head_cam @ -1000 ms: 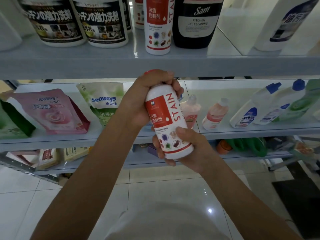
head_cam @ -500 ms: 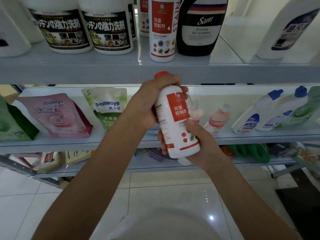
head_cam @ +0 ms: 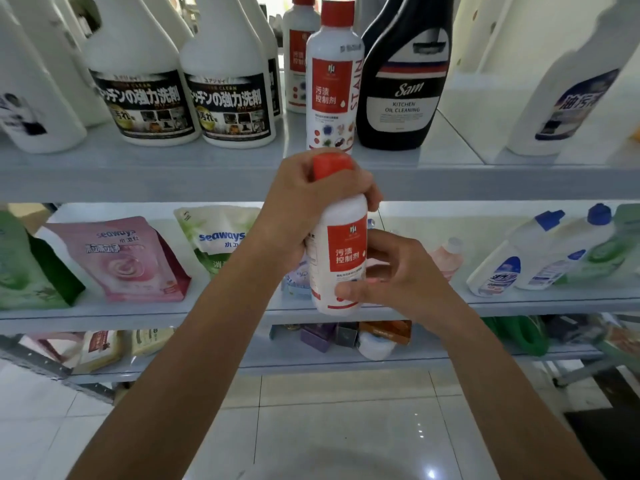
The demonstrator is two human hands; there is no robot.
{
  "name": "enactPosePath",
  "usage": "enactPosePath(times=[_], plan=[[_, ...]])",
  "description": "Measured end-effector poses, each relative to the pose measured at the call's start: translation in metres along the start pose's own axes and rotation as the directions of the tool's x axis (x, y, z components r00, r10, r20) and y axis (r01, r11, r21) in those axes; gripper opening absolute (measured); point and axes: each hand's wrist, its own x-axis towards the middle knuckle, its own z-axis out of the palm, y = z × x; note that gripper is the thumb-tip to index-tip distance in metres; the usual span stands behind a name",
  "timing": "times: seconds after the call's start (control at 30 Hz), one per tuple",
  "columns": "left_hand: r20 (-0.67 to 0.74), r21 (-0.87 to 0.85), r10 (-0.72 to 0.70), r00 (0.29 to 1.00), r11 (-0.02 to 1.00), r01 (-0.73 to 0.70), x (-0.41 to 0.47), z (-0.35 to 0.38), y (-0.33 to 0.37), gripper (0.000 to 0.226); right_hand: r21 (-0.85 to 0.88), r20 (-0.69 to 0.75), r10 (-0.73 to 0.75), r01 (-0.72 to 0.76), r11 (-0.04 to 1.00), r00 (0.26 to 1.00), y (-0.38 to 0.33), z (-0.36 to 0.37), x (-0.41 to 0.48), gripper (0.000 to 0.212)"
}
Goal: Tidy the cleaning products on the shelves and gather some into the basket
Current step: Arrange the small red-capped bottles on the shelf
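Shelf (head_cam: 138,183) behind — stain btl (head_cam: 341,261) upright, cap (head_cam: 332,165) up.

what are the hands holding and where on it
A white bottle: the left hand grips its top at the red cap, the right hand holds its lower body.

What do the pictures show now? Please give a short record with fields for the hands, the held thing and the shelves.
held thing: stain bottle, white with a red cap, upright, in front of the shelves
left: left hand grips its top at the cap
right: right hand holds its lower part, thumb on the front
upper shelf: twin stain bottle beside the black Sam bottle
middle shelf: pink pouch, among others
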Motion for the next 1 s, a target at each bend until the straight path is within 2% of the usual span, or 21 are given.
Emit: enactPosePath(times=[0.1,0.23,0.33,0.43,0.47,0.53,0.63,0.77,0.87,1.0], plan=[[0.035,0.049,0.051,0.998,0.997,-0.052,0.007,-0.004,0.006,0.005,0.019,-0.056,-0.004,0.005,1.0,0.998,-0.004,0.0,0.006,0.054],[0.007,0.189,0.179,0.984,0.966,-0.177,0.02,-0.01,0.011,0.033,-0.005,-0.144,-0.011,0.01,1.0,0.99,-0.011,-0.004,0.015,0.051],[-0.149,0.243,0.373,0.916,0.911,-0.332,0.03,-0.018,0.006,0.05,-0.009,-0.214,-0.033,0.032,0.999,0.976,-0.017,-0.013,0.021,0.046],[-0.285,0.431,0.487,0.826,0.835,-0.344,0.045,-0.027,-0.006,0.032,0.001,-0.313,-0.072,0.076,0.997,0.947,-0.026,-0.025,0.026,0.043],[-0.296,0.498,0.489,0.82,0.812,-0.304,0.051,-0.03,-0.01,0.034,-0.006,-0.344,-0.082,0.085,0.996,0.935,-0.03,-0.029,0.028,0.042],[-0.278,0.584,0.448,0.85,0.781,-0.22,0.063,-0.032,-0.017,0.055,-0.03,-0.395,-0.094,0.09,0.996,0.914,-0.035,-0.036,0.034,0.04],[-0.218,0.561,0.342,0.914,0.81,-0.17,0.075,-0.03,-0.018,0.077,-0.035,-0.457,-0.1,0.095,0.995,0.884,-0.042,-0.043,0.045,0.044],[-0.202,0.547,0.264,0.943,0.829,-0.115,0.081,-0.025,-0.017,0.072,-0.05,-0.497,-0.093,0.079,0.996,0.863,-0.046,-0.043,0.058,0.045],[-0.229,0.558,0.265,0.937,0.824,-0.097,0.078,-0.023,-0.015,0.059,-0.052,-0.506,-0.082,0.064,0.997,0.858,-0.045,-0.044,0.066,0.047],[-0.293,0.547,0.274,0.916,0.834,-0.074,0.065,-0.024,-0.014,0.055,-0.07,-0.494,-0.084,0.057,0.996,0.866,-0.044,-0.043,0.071,0.046]])
